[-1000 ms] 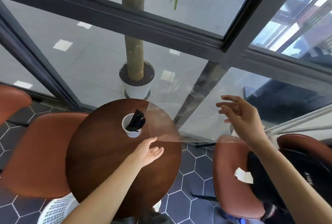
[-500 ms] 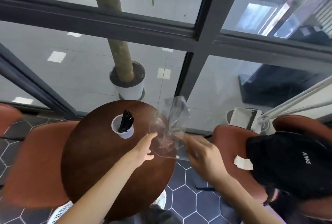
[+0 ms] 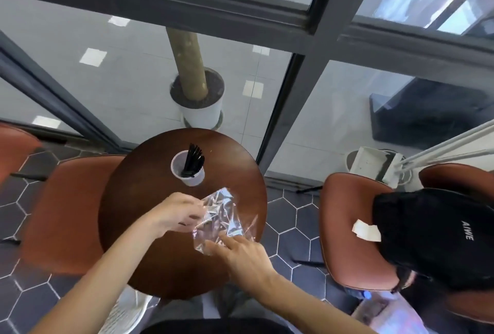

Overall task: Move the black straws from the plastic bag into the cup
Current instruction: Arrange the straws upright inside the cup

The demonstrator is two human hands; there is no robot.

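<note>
A bundle of black straws stands in a white cup at the far side of the round brown table. Nearer to me, a crumpled clear plastic bag lies over the table's right part; I see no straws in it. My left hand pinches the bag's left edge. My right hand grips its near lower edge with fingers curled on the film.
Red-brown chairs stand left and right of the table; a black backpack and a paper slip lie on the right one. A potted tree stands behind the glass wall. Hexagon floor tiles surround the table.
My right hand came down from the air to the table and took the bag. The bag dropped from upright and spread to crumpled between both hands. The view tilted downward.
</note>
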